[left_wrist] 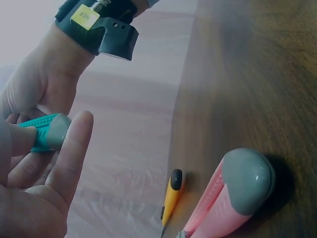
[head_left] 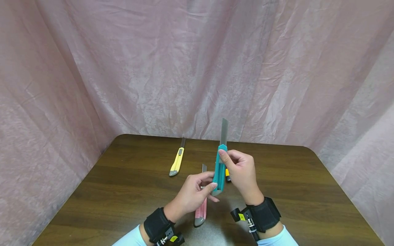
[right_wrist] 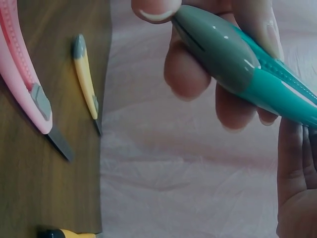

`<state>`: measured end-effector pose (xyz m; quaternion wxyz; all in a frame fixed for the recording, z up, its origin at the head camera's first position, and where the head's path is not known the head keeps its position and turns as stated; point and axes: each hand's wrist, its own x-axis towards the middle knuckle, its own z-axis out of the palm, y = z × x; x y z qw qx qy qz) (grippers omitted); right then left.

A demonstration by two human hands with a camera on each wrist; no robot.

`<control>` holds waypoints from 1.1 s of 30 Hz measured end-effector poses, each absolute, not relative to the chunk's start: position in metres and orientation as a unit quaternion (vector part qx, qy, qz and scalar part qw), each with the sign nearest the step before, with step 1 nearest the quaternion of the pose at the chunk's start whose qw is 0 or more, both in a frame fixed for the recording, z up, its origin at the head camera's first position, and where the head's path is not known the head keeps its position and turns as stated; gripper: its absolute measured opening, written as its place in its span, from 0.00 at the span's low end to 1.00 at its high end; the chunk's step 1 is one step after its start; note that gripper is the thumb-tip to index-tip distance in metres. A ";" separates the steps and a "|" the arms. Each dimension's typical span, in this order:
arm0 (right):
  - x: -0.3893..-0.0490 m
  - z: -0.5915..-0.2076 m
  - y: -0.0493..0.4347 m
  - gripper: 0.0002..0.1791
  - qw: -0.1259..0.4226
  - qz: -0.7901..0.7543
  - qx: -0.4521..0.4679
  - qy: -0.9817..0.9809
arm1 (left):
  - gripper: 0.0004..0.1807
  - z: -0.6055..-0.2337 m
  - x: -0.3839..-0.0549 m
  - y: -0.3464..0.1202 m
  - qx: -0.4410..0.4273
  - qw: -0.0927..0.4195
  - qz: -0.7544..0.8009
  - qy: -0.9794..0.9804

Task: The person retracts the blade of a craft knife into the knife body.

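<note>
Both hands hold a teal box cutter [head_left: 219,176] upright above the table, its long blade [head_left: 224,131] extended and pointing up and away. My left hand [head_left: 194,193] pinches the grey lower end, thumb in front. Higher on the handle, my right hand [head_left: 244,172] grips it with the thumb lying along the front, near the slider. In the right wrist view the grey end cap [right_wrist: 218,49] shows between fingertips. Beneath the left hand lies a pink box cutter [head_left: 200,213] with grey cap and its blade out, partly hidden by that hand.
A pale yellow box cutter [head_left: 177,162] lies at the back of the brown wooden table [head_left: 123,191], blade out. Behind the teal one lies an orange-yellow cutter with a black end [head_left: 227,174], mostly hidden in the head view. Pink curtains [head_left: 160,68] hang behind the table.
</note>
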<state>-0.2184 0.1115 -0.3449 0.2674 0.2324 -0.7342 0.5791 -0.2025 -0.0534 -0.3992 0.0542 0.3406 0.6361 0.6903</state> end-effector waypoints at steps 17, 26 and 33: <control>-0.222 -0.349 0.112 0.07 0.275 0.595 0.249 -0.713 | 0.17 -0.396 -0.200 -0.054 0.349 0.051 0.688 0.635; -0.222 -0.348 0.112 0.13 0.256 0.595 0.234 -0.725 | 0.17 -0.397 -0.200 -0.055 0.353 0.039 0.686 0.635; -0.222 -0.348 0.112 0.13 0.262 0.585 0.244 -0.727 | 0.17 -0.397 -0.200 -0.055 0.355 0.045 0.685 0.635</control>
